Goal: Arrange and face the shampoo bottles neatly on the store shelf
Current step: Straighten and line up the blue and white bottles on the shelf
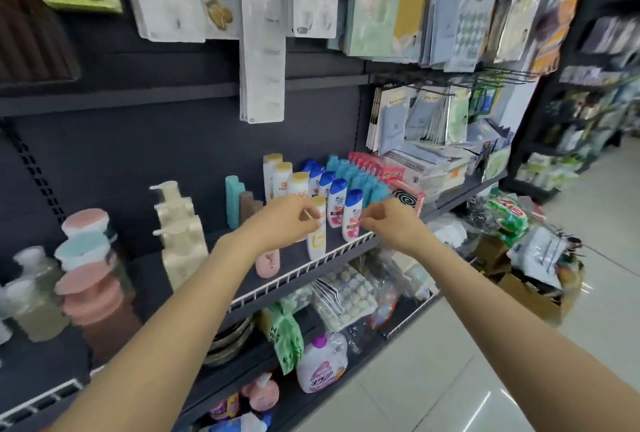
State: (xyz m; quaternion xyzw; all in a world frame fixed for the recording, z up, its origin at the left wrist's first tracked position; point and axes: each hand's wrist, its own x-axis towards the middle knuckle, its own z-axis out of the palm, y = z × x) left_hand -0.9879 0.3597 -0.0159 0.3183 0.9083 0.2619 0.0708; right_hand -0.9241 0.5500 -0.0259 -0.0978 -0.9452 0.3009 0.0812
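From the head camera, your left hand (282, 218) reaches over the dark shelf (194, 272), fingers curled, thumb and forefinger seeming to pinch the gold-capped bottle (317, 234) near its cap; the contact is partly hidden, so the hold is likely but not certain. That bottle stands upright, long axis vertical, cap up, its white and yellow label turned outward toward you. It sits at the front edge of the shelf, just behind the white wire rail (311, 267).

Your right hand (389, 220) hovers just right of the front blue-capped bottle (351, 215), fingers loosely curled; you cannot tell whether the fingertips touch it. This bottle is white with a blue cap and a pink lower label, upright, face outward.

Behind these two, a row of gold-capped bottles (282, 177) and a row of blue-capped bottles (325, 182) run back toward the shelf's rear wall, all upright. Teal bottles (360, 177) line up to their right. A pink bottle (267, 263) stands low at the rail, below your left wrist. Cream pump bottles (178, 223) stand farther left.
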